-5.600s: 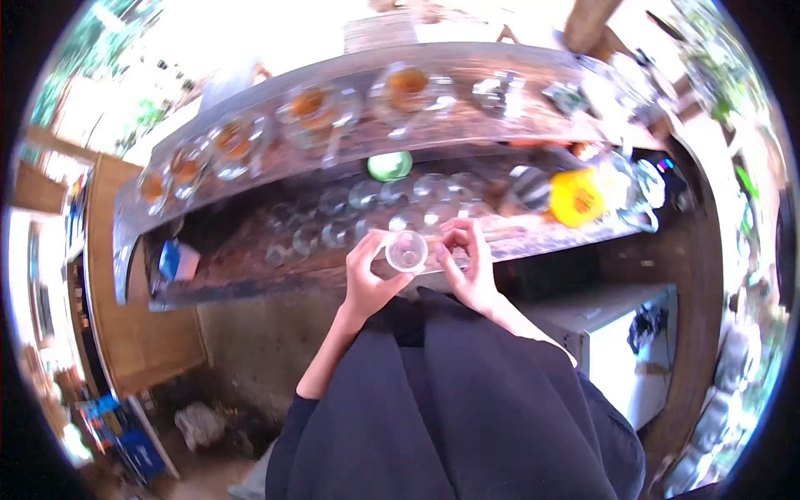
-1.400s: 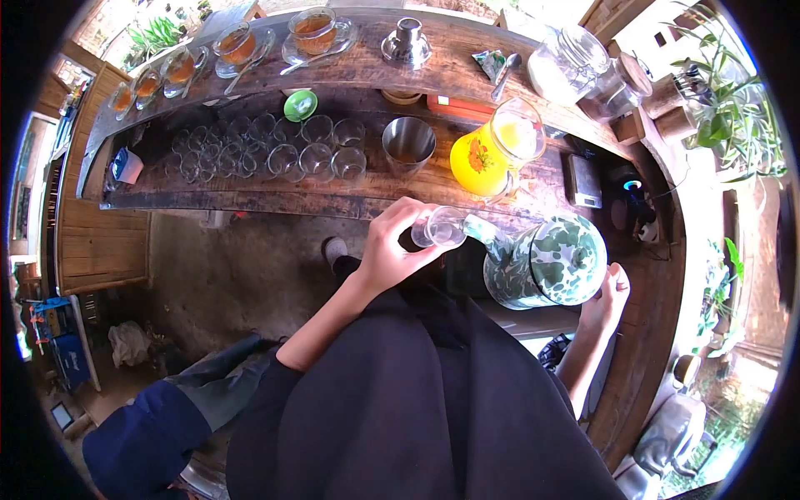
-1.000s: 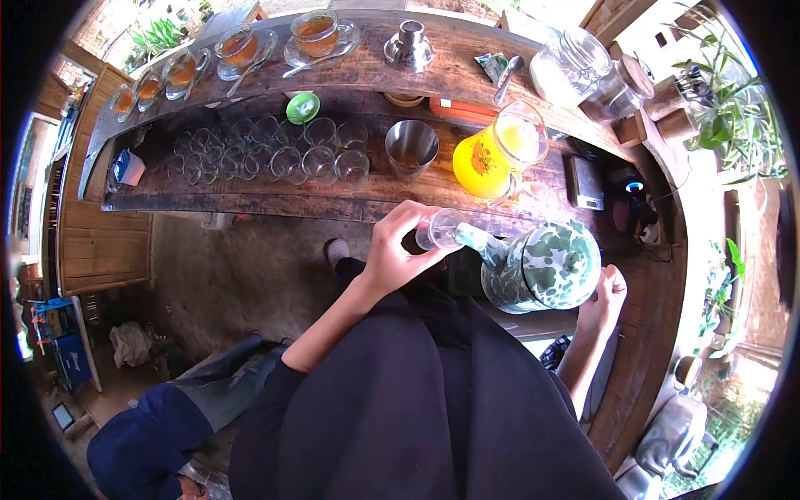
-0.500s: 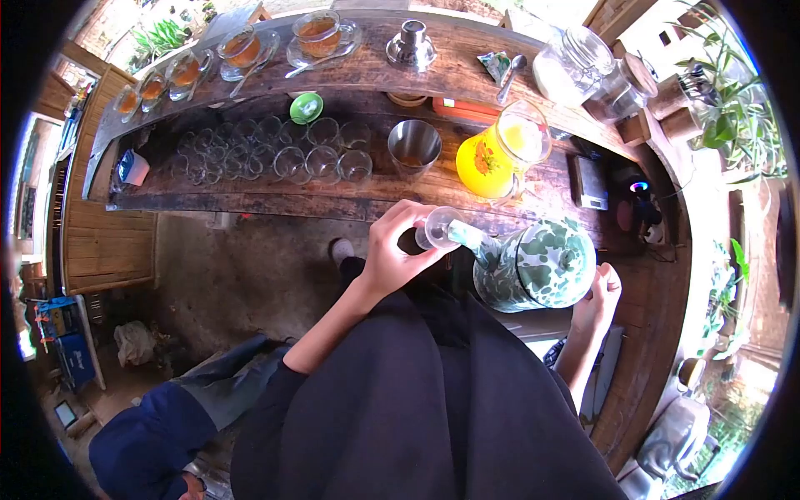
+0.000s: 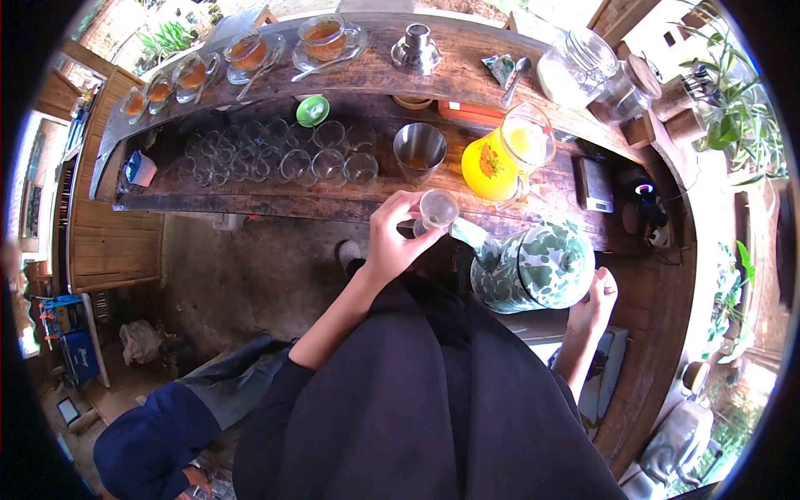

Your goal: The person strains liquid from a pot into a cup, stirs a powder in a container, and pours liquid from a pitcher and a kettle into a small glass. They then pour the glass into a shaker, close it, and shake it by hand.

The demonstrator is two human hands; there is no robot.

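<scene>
My left hand (image 5: pixel 398 237) pinches a small clear cup (image 5: pixel 438 208), held in front of the counter edge. Close beside the cup is the spout of a green-and-white mottled enamel teapot (image 5: pixel 537 265). My right hand (image 5: pixel 594 302) is closed round the teapot's handle at its right side; the handle is mostly hidden by the fingers. The teapot tips toward the cup, and I cannot make out any stream from the spout. On the counter behind stand a metal cup (image 5: pixel 419 150) and a glass pitcher of yellow-orange drink (image 5: pixel 497 162).
Several empty glasses (image 5: pixel 329 165) crowd the lower shelf near a green bowl (image 5: pixel 312 110). Along the upper shelf (image 5: pixel 467 54) are cups of amber drink (image 5: pixel 322 38) on saucers, a metal drip filter (image 5: pixel 416 52) and glass jars (image 5: pixel 575 68). Another person (image 5: pixel 154 437) is low at the left.
The cup has shifted from under the spout's tip to slightly left and up, and now stands apart from it. My right hand keeps its hold on the teapot.
</scene>
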